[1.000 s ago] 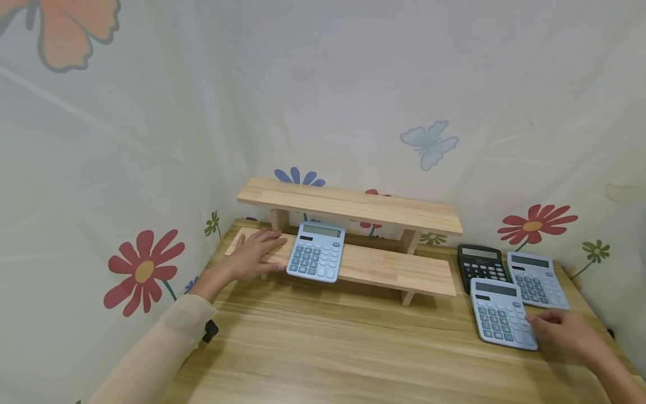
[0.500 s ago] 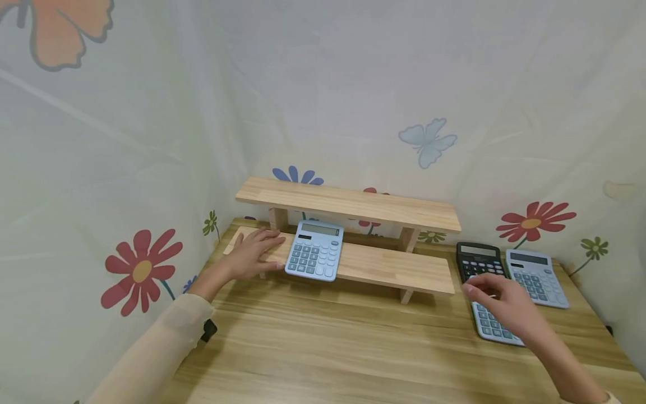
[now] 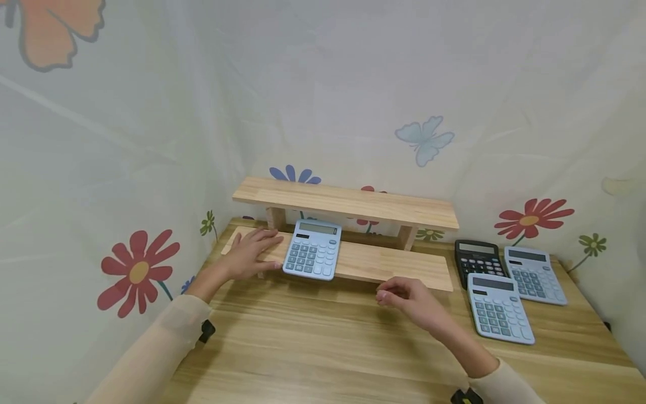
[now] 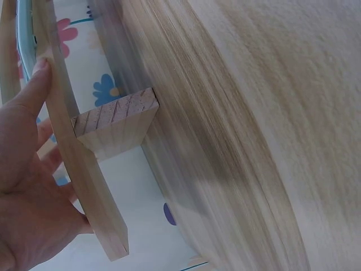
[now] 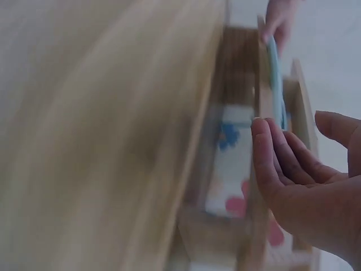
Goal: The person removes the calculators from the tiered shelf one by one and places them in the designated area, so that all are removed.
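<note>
A light-blue calculator (image 3: 313, 249) lies face up on the lower board of a two-tier wooden shelf (image 3: 393, 265), its front edge jutting slightly over. My left hand (image 3: 250, 253) rests on that board just left of the calculator, fingers spread; in the left wrist view the thumb (image 4: 38, 84) lies along the board's front edge near the calculator's side. Over the table in front of the shelf's right half is my right hand (image 3: 416, 303), fingers loosely bent and holding nothing. The right wrist view is blurred but shows the right hand (image 5: 310, 169) with a gap between thumb and fingers.
On the right of the wooden table (image 3: 323, 348) lie a black calculator (image 3: 479, 259) and two more light-blue ones: a rear calculator (image 3: 536, 275) and a front calculator (image 3: 499, 308) overlapping the black one's lower part. A printed curtain (image 3: 343, 101) hangs behind the shelf.
My right hand has left the front light-blue calculator at the right and moved left across the table to the shelf's front. The left hand and the shelf's calculator have stayed in place.
</note>
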Demonstrator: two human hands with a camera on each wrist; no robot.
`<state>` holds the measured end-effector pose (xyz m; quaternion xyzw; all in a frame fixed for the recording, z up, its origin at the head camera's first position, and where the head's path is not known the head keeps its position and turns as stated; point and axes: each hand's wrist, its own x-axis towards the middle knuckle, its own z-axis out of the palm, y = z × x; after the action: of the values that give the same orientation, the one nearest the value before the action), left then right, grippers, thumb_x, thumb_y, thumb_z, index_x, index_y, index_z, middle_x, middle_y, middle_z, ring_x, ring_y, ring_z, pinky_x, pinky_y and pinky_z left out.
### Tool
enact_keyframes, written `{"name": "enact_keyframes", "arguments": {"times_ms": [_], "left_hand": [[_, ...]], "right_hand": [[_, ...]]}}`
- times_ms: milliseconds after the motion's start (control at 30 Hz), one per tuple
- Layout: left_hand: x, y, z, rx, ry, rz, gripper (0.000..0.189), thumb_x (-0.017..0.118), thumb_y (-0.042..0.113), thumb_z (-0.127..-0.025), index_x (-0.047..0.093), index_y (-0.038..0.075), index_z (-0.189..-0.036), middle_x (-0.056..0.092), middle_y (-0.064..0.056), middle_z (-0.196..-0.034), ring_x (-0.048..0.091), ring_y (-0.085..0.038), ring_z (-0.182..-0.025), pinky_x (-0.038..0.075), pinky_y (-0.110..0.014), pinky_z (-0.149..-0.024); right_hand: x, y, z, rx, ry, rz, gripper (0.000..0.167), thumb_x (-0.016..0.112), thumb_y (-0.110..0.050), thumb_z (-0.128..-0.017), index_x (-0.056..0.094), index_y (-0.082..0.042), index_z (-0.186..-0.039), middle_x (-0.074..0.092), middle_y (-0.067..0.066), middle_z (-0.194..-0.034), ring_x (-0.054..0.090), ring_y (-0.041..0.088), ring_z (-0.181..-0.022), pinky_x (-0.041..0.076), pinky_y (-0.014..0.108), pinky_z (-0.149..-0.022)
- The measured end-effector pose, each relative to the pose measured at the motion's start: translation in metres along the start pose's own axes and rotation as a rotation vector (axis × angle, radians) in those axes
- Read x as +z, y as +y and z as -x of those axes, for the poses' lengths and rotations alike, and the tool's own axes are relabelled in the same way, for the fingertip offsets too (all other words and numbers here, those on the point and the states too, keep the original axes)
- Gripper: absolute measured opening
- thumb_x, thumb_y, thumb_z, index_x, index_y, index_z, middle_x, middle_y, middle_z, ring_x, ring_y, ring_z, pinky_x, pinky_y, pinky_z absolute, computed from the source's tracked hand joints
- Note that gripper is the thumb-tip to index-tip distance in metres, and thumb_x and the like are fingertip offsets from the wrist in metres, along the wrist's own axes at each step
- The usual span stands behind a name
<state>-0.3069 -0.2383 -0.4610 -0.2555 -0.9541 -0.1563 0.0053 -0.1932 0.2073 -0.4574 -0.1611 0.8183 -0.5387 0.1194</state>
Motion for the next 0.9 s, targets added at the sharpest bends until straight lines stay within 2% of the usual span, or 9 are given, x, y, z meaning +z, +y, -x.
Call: {"name": "enact_keyframes", "arguments": {"times_ms": [133, 300, 500, 600, 900], "left_hand": [[-0.001, 0.001, -0.001, 0.009, 0.004, 0.000, 0.078, 0.071, 0.054, -0.098, 0.047, 0.015, -0.162, 0.035, -0.012, -0.170, 0.022, -0.046, -0.158, 0.004, -0.084, -0.115], [-0.001, 0.003, 0.000, -0.005, 0.000, 0.002, 0.078, 0.072, 0.053, -0.098, 0.047, 0.016, -0.162, 0.035, -0.012, -0.170, 0.021, -0.047, -0.158, 0.004, -0.083, -0.116], [-0.001, 0.002, 0.002, -0.007, -0.001, 0.000, 0.078, 0.071, 0.055, -0.098, 0.047, 0.016, -0.162, 0.035, -0.012, -0.170, 0.021, -0.047, -0.158, 0.005, -0.083, -0.116], [0.000, 0.002, 0.001, -0.008, -0.006, -0.009, 0.079, 0.070, 0.058, -0.098, 0.047, 0.017, -0.162, 0.034, -0.012, -0.171, 0.021, -0.047, -0.158, 0.006, -0.084, -0.115], [-0.001, 0.002, 0.002, -0.009, -0.001, -0.006, 0.080, 0.070, 0.058, -0.098, 0.047, 0.017, -0.162, 0.035, -0.012, -0.170, 0.021, -0.048, -0.157, 0.006, -0.084, -0.115]], "right_hand": [[0.024, 0.001, -0.015, -0.021, -0.068, -0.129, 0.037, 0.067, -0.020, -0.107, 0.065, 0.011, -0.128, 0.072, 0.028, -0.121, 0.069, 0.046, -0.117, 0.056, 0.052, -0.101], [0.047, -0.003, -0.032, -0.017, -0.103, -0.202, 0.040, 0.066, -0.018, -0.107, 0.063, 0.015, -0.131, 0.071, 0.030, -0.124, 0.068, 0.047, -0.120, 0.055, 0.050, -0.103], [0.068, -0.009, -0.048, -0.023, -0.065, -0.233, 0.035, 0.062, -0.012, -0.108, 0.064, 0.014, -0.131, 0.072, 0.030, -0.123, 0.070, 0.046, -0.117, 0.056, 0.051, -0.101], [0.075, -0.009, -0.054, -0.001, -0.032, -0.254, 0.033, 0.062, -0.012, -0.108, 0.066, 0.013, -0.129, 0.072, 0.030, -0.121, 0.071, 0.044, -0.115, 0.056, 0.051, -0.101], [0.086, -0.012, -0.068, 0.072, 0.017, -0.370, 0.041, 0.059, -0.017, -0.110, 0.061, 0.018, -0.132, 0.069, 0.034, -0.124, 0.071, 0.045, -0.115, 0.057, 0.047, -0.101]]}}
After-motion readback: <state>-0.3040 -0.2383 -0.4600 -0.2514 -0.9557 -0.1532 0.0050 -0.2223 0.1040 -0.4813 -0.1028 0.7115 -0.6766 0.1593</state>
